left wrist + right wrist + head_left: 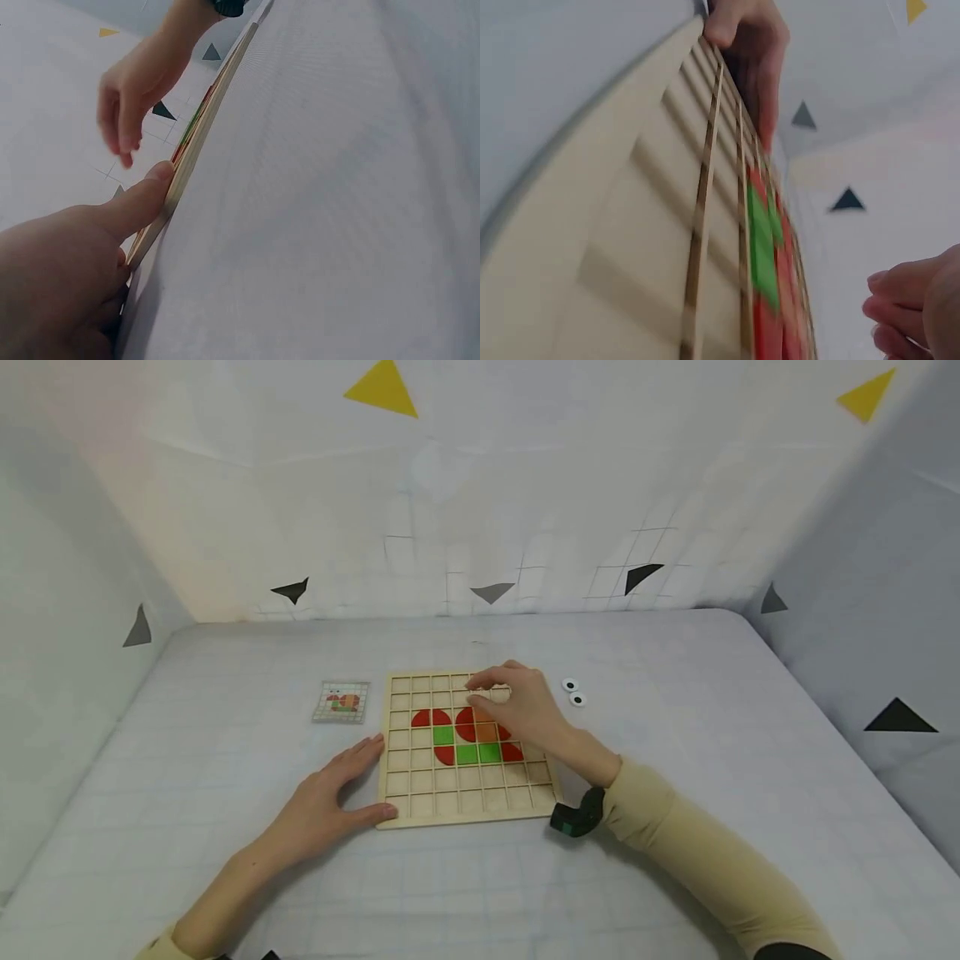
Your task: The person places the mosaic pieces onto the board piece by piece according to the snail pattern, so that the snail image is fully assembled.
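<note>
A wooden grid board (420,806) lies on the table, with red quarter-round pieces (445,755), green squares (443,736) and an orange square (487,732) set in its cells. My left hand (322,802) touches the board's left side, thumb near the front corner and fingers farther up the edge. Over the board's upper right part is my right hand (528,706), its thumb and forefinger slightly apart with no piece visible between them. The left wrist view shows the right hand (146,90) above the board, fingers pointing down. Its palm hides some right-hand cells.
A small pattern card (341,702) with a similar coloured figure lies left of the board. Two round eye pieces (573,692) sit to the right, beyond the right wrist. White sheeting with black and yellow triangles surrounds the table (247,693).
</note>
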Available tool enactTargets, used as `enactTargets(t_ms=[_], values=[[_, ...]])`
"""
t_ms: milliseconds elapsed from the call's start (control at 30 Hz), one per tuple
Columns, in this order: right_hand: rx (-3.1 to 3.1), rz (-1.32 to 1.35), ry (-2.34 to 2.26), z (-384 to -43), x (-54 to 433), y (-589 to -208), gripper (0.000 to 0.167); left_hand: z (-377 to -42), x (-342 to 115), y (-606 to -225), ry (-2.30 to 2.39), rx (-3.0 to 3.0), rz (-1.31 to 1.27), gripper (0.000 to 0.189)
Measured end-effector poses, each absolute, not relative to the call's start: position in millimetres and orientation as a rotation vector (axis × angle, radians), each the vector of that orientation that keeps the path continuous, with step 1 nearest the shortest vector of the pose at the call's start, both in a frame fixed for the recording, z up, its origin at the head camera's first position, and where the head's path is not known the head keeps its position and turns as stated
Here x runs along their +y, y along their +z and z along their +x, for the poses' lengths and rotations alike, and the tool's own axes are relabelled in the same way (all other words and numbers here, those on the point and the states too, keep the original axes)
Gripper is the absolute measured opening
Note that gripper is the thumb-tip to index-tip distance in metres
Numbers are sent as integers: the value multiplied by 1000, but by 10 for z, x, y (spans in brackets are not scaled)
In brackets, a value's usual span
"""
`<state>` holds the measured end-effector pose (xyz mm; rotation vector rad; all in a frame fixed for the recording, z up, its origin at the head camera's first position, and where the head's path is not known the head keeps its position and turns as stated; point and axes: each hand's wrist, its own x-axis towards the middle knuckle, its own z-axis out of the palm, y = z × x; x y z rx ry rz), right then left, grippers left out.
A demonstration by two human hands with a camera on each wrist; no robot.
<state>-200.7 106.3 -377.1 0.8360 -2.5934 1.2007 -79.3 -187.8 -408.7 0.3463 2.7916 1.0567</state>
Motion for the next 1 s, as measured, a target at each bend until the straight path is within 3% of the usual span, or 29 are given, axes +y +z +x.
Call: enactTargets(t_ms=[267, 467, 1000], values=[[-2577, 747, 1062, -2148, 1975, -3937, 20, -785, -1888, -4068, 1042, 2789, 330, 97], [-2620, 652, 1071, -2129, 2399, -4091, 25, -787, -1887, -4078, 1033, 2794, 340, 98], [-2583, 562, 1015, -2136, 2506, -4227, 28, -787, -1891, -4079, 1020, 2803, 343, 97]])
